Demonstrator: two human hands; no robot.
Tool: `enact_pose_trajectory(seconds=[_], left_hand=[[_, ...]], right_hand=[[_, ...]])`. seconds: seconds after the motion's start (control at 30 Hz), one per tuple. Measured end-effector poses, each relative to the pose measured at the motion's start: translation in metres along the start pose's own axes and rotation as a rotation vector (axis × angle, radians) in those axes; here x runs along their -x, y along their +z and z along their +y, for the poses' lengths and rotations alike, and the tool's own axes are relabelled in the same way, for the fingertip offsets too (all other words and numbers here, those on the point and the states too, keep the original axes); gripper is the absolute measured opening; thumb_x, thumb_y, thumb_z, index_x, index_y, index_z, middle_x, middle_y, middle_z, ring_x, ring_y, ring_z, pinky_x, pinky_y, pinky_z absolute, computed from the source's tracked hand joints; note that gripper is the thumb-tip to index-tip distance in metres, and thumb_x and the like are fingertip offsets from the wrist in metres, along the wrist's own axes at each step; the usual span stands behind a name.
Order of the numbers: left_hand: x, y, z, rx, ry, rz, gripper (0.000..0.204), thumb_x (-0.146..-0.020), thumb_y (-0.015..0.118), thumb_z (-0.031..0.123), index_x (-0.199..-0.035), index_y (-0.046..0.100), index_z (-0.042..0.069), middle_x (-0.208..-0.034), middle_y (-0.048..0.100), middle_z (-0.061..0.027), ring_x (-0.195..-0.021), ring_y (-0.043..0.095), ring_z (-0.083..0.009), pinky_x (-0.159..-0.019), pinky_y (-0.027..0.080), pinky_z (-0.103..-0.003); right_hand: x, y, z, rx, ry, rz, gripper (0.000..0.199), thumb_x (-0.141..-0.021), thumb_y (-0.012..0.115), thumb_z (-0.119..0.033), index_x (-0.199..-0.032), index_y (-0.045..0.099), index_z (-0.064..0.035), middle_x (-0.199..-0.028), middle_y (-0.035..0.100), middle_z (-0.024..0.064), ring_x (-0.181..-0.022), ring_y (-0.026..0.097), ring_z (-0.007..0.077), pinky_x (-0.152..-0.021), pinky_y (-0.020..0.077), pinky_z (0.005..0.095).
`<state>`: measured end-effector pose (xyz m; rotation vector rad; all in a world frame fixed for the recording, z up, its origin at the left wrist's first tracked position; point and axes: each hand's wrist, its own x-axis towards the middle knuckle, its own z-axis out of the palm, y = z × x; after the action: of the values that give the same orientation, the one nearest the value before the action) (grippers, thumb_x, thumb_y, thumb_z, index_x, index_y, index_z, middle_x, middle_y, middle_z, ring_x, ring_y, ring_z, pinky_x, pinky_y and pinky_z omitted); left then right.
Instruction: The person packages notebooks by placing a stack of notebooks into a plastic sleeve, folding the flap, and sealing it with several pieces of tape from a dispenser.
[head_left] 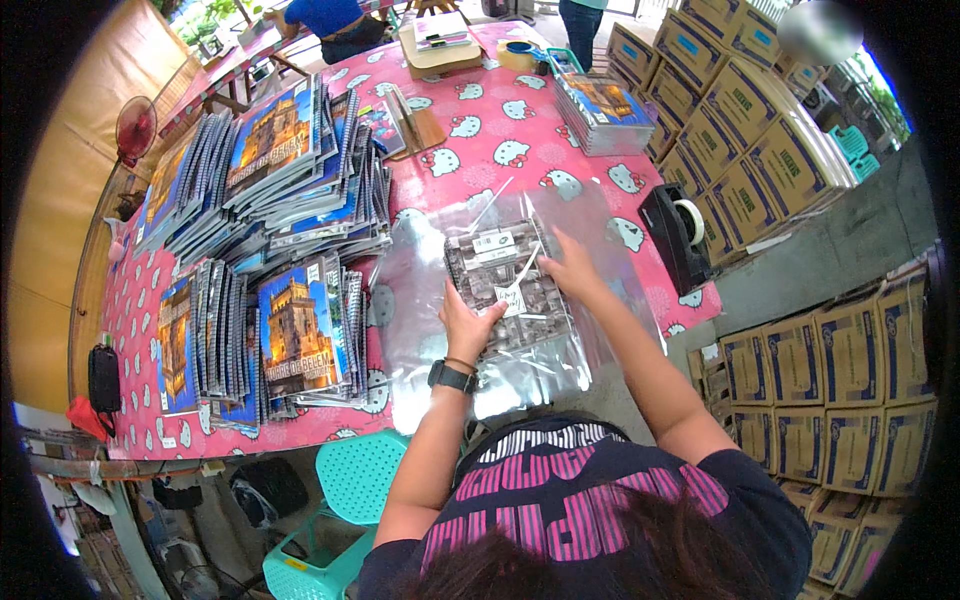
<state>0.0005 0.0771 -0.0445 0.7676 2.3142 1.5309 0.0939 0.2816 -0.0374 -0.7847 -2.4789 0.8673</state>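
Observation:
A spiral notebook (540,300) with a black-and-white picture cover lies in front of me on clear plastic sheets (420,370). White strips and a pale label lie across its cover. My left hand (470,325), with a dark watch at the wrist, rests on the notebook's near left corner, thumb and fingers apart. At the right edge, my right hand (575,268) has its fingers stretched out, touching notebook and plastic. Whether the notebook is inside the plastic I cannot tell.
Stacks of spiral notebooks (300,325) with blue-and-gold covers fill the table's left side. A black tape dispenser (672,235) stands at the right edge, and another notebook stack (605,115) lies beyond. Cardboard boxes (790,170) are piled to the right; a turquoise stool (362,475) stands below.

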Motion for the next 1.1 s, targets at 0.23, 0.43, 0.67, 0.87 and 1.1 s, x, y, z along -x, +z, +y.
enact_pose_trajectory(seconds=[0.23, 0.43, 0.67, 0.87, 1.1], left_hand=[[0.005, -0.013, 0.009, 0.066, -0.171, 0.004, 0.080, -0.061, 0.080, 0.020, -0.125, 0.037, -0.003, -0.106, 0.061, -0.0209, -0.097, 0.059, -0.0327, -0.086, 0.045, -0.039], [0.003, -0.015, 0.005, 0.309, -0.283, -0.019, 0.079, -0.063, 0.079, 0.020, -0.125, 0.036, -0.005, -0.107, 0.061, -0.0197, -0.095, 0.062, -0.0288, -0.084, 0.048, -0.035], [0.009, -0.004, 0.009, 0.026, -0.133, 0.054, 0.075, -0.071, 0.077, 0.020, -0.125, 0.033, -0.008, -0.111, 0.058, -0.0214, -0.102, 0.058, -0.0298, -0.089, 0.044, -0.037], [0.007, -0.005, 0.005, 0.118, -0.173, 0.034, 0.066, -0.079, 0.066, 0.021, -0.127, 0.032, -0.010, -0.111, 0.058, -0.0250, -0.101, 0.058, -0.0342, -0.086, 0.045, -0.039], [-0.003, -0.018, -0.007, 1.037, -0.492, -0.089, 0.042, -0.095, 0.046, 0.027, -0.127, 0.042, 0.000, -0.117, 0.055, -0.0108, -0.103, 0.056, -0.0189, -0.088, 0.047, -0.033]], right_hand=[[0.037, 0.004, -0.031, -0.093, 0.319, -0.206, 0.072, -0.072, 0.073, -0.033, -0.128, 0.043, 0.0019, -0.110, 0.061, 0.0223, -0.104, 0.059, 0.0341, -0.089, 0.0447, 0.0391], [0.045, 0.002, -0.039, -0.353, 0.275, -0.188, 0.072, -0.067, 0.079, -0.033, -0.123, 0.047, 0.0009, -0.110, 0.061, 0.0203, -0.104, 0.059, 0.0318, -0.089, 0.0443, 0.0388], [0.044, 0.022, -0.011, -0.140, 0.246, -0.212, 0.100, -0.064, 0.078, -0.046, -0.135, 0.031, 0.0051, -0.116, 0.054, 0.0286, -0.108, 0.054, 0.0398, -0.093, 0.0422, 0.0405], [0.040, 0.016, -0.013, -0.197, 0.260, -0.221, 0.105, -0.060, 0.080, -0.049, -0.136, 0.030, 0.0044, -0.119, 0.052, 0.0305, -0.111, 0.052, 0.0402, -0.094, 0.0420, 0.0418], [0.034, 0.005, -0.024, -0.193, 0.337, -0.198, 0.106, -0.058, 0.081, -0.047, -0.137, 0.031, 0.0029, -0.120, 0.053, 0.0281, -0.111, 0.053, 0.0380, -0.095, 0.0416, 0.0395]])
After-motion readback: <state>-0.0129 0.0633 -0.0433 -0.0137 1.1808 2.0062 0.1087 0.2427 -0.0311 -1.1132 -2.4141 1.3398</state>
